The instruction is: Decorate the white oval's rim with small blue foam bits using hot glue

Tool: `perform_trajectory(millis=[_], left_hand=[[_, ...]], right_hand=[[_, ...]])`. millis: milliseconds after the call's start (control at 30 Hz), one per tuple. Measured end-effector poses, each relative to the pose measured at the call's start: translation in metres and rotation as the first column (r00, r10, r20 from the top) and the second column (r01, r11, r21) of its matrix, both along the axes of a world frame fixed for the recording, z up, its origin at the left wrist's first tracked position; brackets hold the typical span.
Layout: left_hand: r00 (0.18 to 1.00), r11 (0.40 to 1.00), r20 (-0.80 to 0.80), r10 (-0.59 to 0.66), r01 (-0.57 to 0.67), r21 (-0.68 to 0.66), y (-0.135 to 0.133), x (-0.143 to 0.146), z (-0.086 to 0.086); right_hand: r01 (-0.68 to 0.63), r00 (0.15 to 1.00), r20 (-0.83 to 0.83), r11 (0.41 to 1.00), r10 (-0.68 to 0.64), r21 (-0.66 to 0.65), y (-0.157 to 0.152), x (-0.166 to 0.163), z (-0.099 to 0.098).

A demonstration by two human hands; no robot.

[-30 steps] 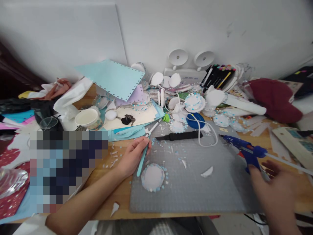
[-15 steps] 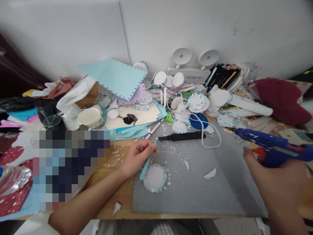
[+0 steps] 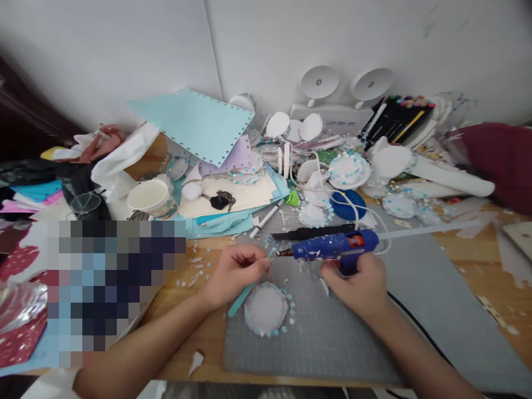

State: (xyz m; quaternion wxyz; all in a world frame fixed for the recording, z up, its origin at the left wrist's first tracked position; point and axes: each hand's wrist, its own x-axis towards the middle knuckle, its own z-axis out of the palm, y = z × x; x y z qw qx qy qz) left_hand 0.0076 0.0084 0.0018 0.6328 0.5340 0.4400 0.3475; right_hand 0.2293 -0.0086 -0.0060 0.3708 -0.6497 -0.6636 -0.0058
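My left hand (image 3: 241, 274) is closed around a slim teal stick (image 3: 241, 300), which slants down to the left; a small pale-blue piece shows near its upper end. My right hand (image 3: 359, 282) grips a blue glue gun (image 3: 318, 246). A clear glue stick (image 3: 432, 228) juts from its back, and its nozzle points left, close to the fingers of my left hand. Below my left hand, a white round disc (image 3: 266, 310) edged with small blue and white flower shapes lies on the grey cutting mat (image 3: 324, 349).
Behind the hands are a black-handled craft knife (image 3: 316, 231), a white pen (image 3: 266, 219), keys (image 3: 224, 199) and a paper cup (image 3: 152, 198). Several trimmed discs crowd the back, near a twin-lamp light (image 3: 332, 117). A black cord (image 3: 419, 327) trails by my right forearm.
My right hand has brought the glue gun in from the far right to beside my left hand. My left hand still holds the teal stick. The view has shifted slightly.
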Motion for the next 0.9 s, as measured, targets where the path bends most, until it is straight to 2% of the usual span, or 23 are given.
perform_trajectory(millis=[167, 333, 900], left_hand=[[1.000, 1.000, -0.021, -0.019, 0.019, -0.001, 0.0012, 0.0010, 0.0037], [0.999, 0.999, -0.011, -0.035, 0.035, -0.015, 0.0005, 0.0002, 0.0007], [0.999, 0.999, -0.007, -0.044, 0.044, -0.028, 0.0003, 0.0001, 0.0004]], right_hand=[[-0.004, 0.999, 0.048, 1.000, 0.004, 0.004, -0.0019, 0.0011, 0.0016], [0.057, 0.993, 0.101, 0.998, -0.060, 0.028, -0.0017, 0.0036, 0.0021], [0.067, 0.990, 0.122, 0.998, -0.068, 0.017, -0.0013, 0.0059, -0.0016]])
